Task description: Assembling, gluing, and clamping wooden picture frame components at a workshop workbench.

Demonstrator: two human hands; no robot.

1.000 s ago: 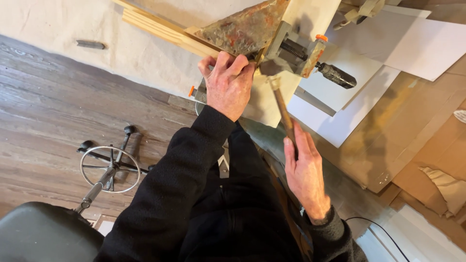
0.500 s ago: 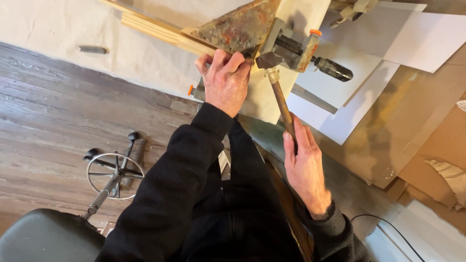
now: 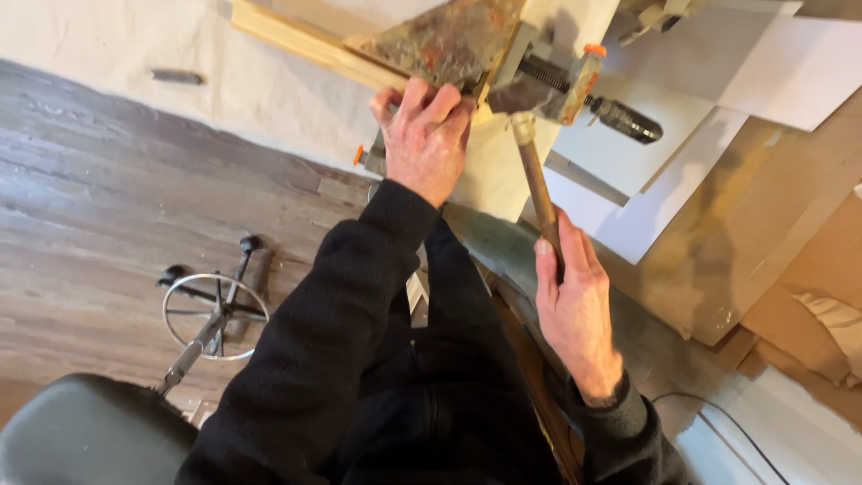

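My left hand [image 3: 426, 135] presses down on the corner where a rusty mottled triangular plate [image 3: 444, 40] meets a pale wooden strip [image 3: 296, 38]. My right hand [image 3: 575, 310] grips the wooden handle of a hammer [image 3: 537, 184], whose head sits just under a metal clamp [image 3: 561, 81] with orange pads and a black handle. The clamp holds the plate's right end. Both my arms wear black sleeves.
A black stool with a chrome foot ring [image 3: 211, 314] stands on the wood floor at lower left. White sheets [image 3: 664, 135] and brown cardboard [image 3: 763, 242] lie at right. A small dark object [image 3: 177, 77] rests on the pale cloth at upper left.
The view has shifted slightly. My right hand has slid up the hammer handle and the hammer head has risen closer to the clamp. My left hand stays on the plate corner.
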